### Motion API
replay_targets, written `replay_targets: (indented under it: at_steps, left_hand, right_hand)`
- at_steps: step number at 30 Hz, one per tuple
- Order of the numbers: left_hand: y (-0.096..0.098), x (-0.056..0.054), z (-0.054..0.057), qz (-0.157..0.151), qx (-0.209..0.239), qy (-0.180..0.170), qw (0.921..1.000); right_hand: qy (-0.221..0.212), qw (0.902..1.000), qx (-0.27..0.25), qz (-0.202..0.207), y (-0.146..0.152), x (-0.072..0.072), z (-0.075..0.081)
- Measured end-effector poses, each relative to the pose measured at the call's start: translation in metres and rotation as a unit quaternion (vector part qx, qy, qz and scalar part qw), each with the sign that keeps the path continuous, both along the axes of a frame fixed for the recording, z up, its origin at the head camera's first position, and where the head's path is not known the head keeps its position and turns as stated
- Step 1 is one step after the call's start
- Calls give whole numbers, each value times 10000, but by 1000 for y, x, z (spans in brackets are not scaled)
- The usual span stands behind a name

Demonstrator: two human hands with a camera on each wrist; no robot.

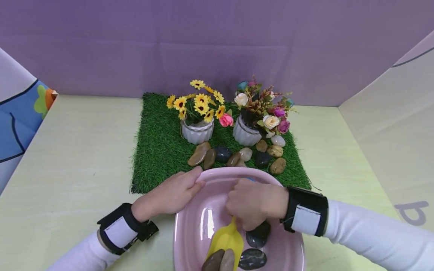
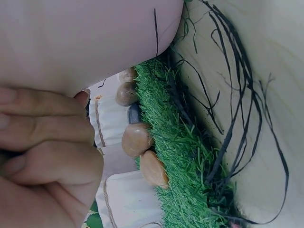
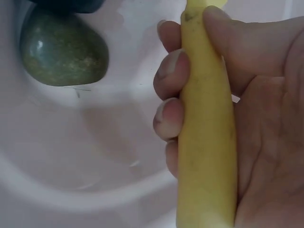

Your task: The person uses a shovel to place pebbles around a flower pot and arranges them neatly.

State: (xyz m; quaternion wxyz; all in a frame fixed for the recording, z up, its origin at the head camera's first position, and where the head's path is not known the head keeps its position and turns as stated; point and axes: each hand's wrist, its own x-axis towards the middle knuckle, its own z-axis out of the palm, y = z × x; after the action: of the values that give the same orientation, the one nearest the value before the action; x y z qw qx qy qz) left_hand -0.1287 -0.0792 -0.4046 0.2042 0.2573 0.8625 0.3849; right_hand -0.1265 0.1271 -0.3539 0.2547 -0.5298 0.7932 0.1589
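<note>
A pink plastic basin (image 1: pixel 190 214) sits at the front of the table. My left hand (image 1: pixel 176 192) grips its far left rim, the thumb over the inner side. Inside the basin, my right hand (image 1: pixel 252 201) has its fingers wrapped round the handle of a yellow toy shovel (image 3: pixel 206 118). On the shovel's blade (image 1: pixel 227 237) lie a brown stone (image 1: pixel 213 260) and a paler stone (image 1: pixel 227 259). Two dark stones, one by the hand (image 1: pixel 258 234) and a veined one (image 1: pixel 252 259), rest on the basin floor. A greenish stone (image 3: pixel 64 52) shows in the right wrist view.
Behind the basin, an artificial grass mat (image 1: pixel 156 150) bears several pebbles (image 1: pixel 223 154). Two white pots stand on it, one with yellow flowers (image 1: pixel 197 132), the other with mixed flowers (image 1: pixel 245 131). Loose black strands (image 2: pixel 237 95) trail from the mat's edge. A purple backdrop (image 1: pixel 217 45) hangs behind.
</note>
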Motion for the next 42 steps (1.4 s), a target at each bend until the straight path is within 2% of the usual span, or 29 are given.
replay_targets:
  at_steps: [7,12,22,27,33,38,42]
  left_hand:
    - [0,0,1,37,-94,91,9999]
    - [0,0,0,18,-110,57,9999]
    - [1,1,-1,-12,-112,43,9999]
    - [0,1,-1,-3,-95,10,10000]
    - [0,1,-1,-4,-11,-78,10000]
    - [0,1,-1,22,-27,-119,9999]
    - [0,1,-1,55,-40,-145,9999]
  right_hand:
    - [-401,9986,93,-339,3,-5,-6]
    - [-867,9939,111,-670,6,-8,-10]
    - [-1729,9824,112,-699,7,-10,-14]
    - [-1879,9802,2,-616,9,-11,-16]
    - [-2022,9759,-146,-802,14,-12,-15]
    - [-1923,9756,-193,-1037,18,-17,-7]
    - [-1910,9754,-240,-1074,19,-20,-2]
